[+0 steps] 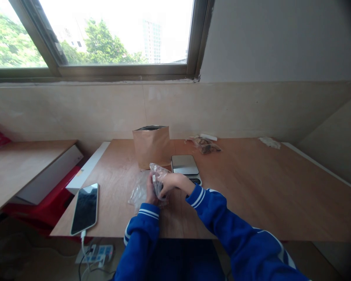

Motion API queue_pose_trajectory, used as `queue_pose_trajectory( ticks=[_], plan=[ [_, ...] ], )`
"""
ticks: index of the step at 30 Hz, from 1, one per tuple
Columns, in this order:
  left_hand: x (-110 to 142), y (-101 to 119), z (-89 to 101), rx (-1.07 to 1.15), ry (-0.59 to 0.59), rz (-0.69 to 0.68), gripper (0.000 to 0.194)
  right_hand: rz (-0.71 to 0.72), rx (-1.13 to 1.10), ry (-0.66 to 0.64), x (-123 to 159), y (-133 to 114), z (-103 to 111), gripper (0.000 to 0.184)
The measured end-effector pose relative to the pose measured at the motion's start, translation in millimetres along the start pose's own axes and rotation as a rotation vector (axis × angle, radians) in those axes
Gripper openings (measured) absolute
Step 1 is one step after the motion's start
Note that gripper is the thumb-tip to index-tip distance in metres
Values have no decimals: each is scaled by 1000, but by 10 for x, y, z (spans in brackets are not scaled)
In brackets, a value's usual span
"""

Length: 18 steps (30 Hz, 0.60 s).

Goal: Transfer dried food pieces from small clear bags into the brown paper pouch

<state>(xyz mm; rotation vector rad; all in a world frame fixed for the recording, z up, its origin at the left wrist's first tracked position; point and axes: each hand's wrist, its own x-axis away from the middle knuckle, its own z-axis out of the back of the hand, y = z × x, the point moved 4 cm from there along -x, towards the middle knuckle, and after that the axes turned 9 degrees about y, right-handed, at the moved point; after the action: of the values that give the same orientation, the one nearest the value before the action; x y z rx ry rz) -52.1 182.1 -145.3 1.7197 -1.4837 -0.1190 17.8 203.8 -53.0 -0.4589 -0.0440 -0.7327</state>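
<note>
Both hands, left hand (150,193) and right hand (171,182), have fingers clamped on a small clear plastic bag (157,173) above the wooden bench (251,187); a brown paper pouch (152,146) stands just beyond.

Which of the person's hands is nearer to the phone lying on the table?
Left. The left hand grips the clear plastic bag, on the side toward the phone; the right hand holds the bag's far side, beside the scale.
</note>
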Motion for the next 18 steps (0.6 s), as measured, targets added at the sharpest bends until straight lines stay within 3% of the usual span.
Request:
queue_pose_trajectory(
  ticks=[5, 11, 18],
  plan=[
    [22, 2, -14, 21, -19, 7, 39, 95, 4, -22, 32, -21, 45, 40],
    [-28, 28, -7, 55, 3, -62, 36, 246, -151, 146, 6, 42, 148, 37],
    [-75, 19, 44, 71, 26, -69, 34, 205, -190, 199, 38, 65, 159, 27]
  ],
)
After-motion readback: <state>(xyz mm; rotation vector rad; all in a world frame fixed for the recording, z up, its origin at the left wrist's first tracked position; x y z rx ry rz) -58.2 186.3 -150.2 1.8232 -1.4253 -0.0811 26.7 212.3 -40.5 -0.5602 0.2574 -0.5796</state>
